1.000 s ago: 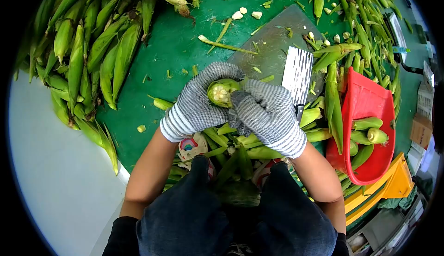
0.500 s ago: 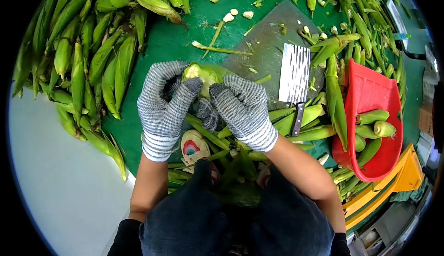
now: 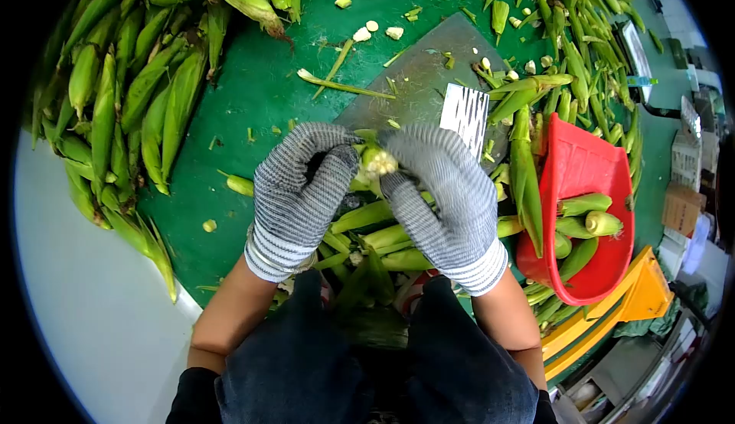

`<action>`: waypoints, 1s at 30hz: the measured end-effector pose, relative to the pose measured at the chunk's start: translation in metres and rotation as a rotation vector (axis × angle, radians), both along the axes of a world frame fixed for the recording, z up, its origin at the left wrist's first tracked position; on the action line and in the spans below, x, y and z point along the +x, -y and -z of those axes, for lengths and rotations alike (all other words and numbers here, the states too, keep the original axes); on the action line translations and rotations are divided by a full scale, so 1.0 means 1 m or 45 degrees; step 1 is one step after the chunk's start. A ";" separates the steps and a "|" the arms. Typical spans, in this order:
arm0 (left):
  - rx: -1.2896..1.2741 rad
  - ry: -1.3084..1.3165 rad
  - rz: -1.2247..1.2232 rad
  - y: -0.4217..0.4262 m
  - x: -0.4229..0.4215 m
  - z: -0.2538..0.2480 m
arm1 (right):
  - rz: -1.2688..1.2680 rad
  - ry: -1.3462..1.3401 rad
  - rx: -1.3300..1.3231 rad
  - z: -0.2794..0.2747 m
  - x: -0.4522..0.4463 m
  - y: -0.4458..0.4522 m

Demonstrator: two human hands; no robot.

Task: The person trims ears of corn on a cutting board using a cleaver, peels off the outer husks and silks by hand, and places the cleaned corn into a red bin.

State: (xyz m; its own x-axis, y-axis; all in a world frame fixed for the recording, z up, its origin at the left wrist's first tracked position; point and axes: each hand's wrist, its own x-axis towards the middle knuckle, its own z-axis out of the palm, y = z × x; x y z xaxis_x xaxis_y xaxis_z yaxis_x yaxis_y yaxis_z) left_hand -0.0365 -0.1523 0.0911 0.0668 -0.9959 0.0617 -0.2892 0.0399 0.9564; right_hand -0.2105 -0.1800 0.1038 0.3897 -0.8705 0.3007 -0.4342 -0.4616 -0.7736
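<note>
Between my two gloved hands is an ear of corn [image 3: 377, 164], its pale cut end facing up and green husk around it. My left hand [image 3: 302, 187] is closed on its left side, thumb and fingers pressed against the husk. From the right, my right hand [image 3: 448, 198] curls its fingers and thumb about the same ear; its fingertips are slightly blurred. Both hands wear grey-and-white striped gloves. Just beyond my right hand lies a wide-bladed knife [image 3: 465, 118], its handle hidden by the glove. Loose green husks and ears [image 3: 375, 229] lie below my hands.
A heap of unhusked corn [image 3: 115, 110] lies at the left. Under the knife is a grey cutting board [image 3: 406, 72]. At the right, a red scoop-shaped bin [image 3: 586, 156] holds several ears. Husks [image 3: 574, 49] and cut stubs [image 3: 394, 33] are scattered on the green floor [image 3: 245, 79].
Both hands have shifted right and slightly down with the corn. Its cut end has turned more toward me. My right hand now covers the knife handle.
</note>
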 end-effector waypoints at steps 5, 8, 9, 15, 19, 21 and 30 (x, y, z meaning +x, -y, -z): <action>0.179 -0.221 0.119 -0.028 0.007 0.002 | -0.259 0.047 0.039 0.004 -0.016 -0.015; -0.010 -0.064 0.261 -0.040 0.018 0.012 | -0.197 0.011 0.116 0.004 -0.008 -0.025; 0.007 -0.098 0.254 -0.046 0.020 0.014 | -0.159 0.019 0.202 0.005 -0.004 -0.030; 0.307 0.032 0.265 -0.059 0.038 0.000 | -0.056 0.296 0.950 0.012 0.021 -0.048; 0.210 0.012 0.060 -0.071 0.047 0.009 | -0.106 0.324 0.937 0.023 0.029 -0.049; 0.234 0.080 -0.012 -0.073 0.047 0.010 | -0.106 0.332 0.932 0.025 0.034 -0.049; 0.336 -0.109 0.041 -0.035 0.008 0.009 | 0.046 0.451 0.983 0.015 -0.005 -0.036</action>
